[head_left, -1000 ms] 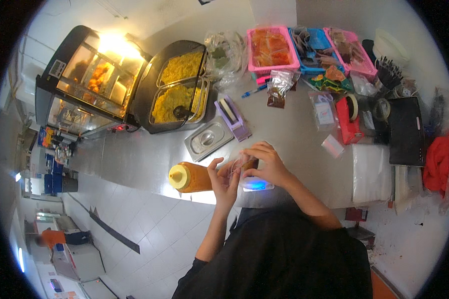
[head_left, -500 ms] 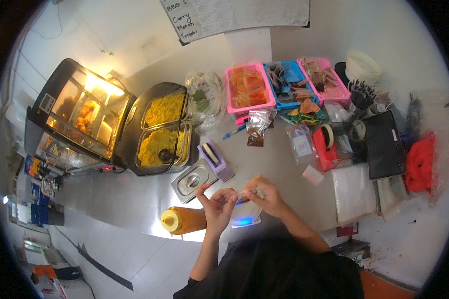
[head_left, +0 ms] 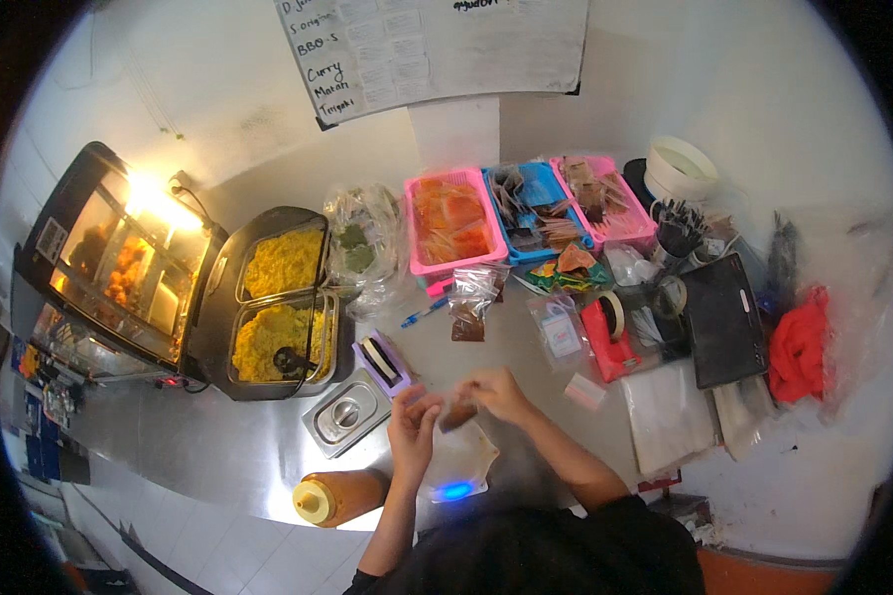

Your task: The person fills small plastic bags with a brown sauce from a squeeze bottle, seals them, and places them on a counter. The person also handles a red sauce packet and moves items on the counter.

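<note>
Between my hands, over the counter, hangs a small clear plastic bag of brown sauce (head_left: 457, 413), blurred by motion. My right hand (head_left: 503, 398) pinches its upper edge from the right. On the other side my left hand (head_left: 414, 428) is closed with the fingertips drawn together at the bag's left edge, though the thin plastic there is hard to see. Below the bag lies a white kitchen scale (head_left: 463, 459) with a blue-lit display. A sauce bottle with a yellow cap (head_left: 342, 498) lies left of my left hand, close to a lidded steel container (head_left: 346, 413).
A purple tape sealer (head_left: 385, 364) stands beyond my left hand. Farther left are trays of yellow food (head_left: 280, 342) and a lit warming cabinet (head_left: 129, 263). Filled sauce bags (head_left: 469, 307) lie before the pink basket (head_left: 413, 238). At right are a red tape dispenser (head_left: 610, 347) and a black tablet (head_left: 726, 322).
My view has shifted, so the counter sits lower and further left in the picture. My hands have moved slightly apart, and the brown sauce bag now shows between them.
</note>
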### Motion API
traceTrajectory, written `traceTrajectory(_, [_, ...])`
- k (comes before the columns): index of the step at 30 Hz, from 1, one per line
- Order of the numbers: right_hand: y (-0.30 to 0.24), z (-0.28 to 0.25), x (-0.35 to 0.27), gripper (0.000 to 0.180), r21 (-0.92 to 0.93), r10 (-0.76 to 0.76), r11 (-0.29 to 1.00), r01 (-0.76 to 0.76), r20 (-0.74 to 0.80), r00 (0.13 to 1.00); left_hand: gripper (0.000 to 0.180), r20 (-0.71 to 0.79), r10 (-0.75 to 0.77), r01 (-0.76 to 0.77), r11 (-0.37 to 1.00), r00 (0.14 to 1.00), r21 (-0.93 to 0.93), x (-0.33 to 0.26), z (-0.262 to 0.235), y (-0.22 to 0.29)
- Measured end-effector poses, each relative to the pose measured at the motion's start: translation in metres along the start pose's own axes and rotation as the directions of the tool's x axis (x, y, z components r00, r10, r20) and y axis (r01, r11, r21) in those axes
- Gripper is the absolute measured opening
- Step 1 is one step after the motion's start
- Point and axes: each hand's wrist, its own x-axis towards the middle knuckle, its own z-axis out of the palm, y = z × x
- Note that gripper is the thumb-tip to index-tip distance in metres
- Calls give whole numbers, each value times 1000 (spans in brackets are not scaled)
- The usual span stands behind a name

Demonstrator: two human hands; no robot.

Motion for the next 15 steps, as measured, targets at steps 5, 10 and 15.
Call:
traceTrajectory(5, [87, -50, 44, 21, -193, -226, 970, 146, -511, 830, 43, 18, 30, -31, 998, 999, 58, 10, 5, 6])
traceTrajectory(10, [39, -117, -37, 31, -624, 36, 733, -269, -360, 932, 28, -51, -76, 79, 995, 996, 68, -18, -12, 5])
traceTrajectory(15, [70, -134, -113, 16, -749, 138, 568, -341, -322, 937, 17, 54, -86, 89, 995, 995, -39, -31, 4, -7])
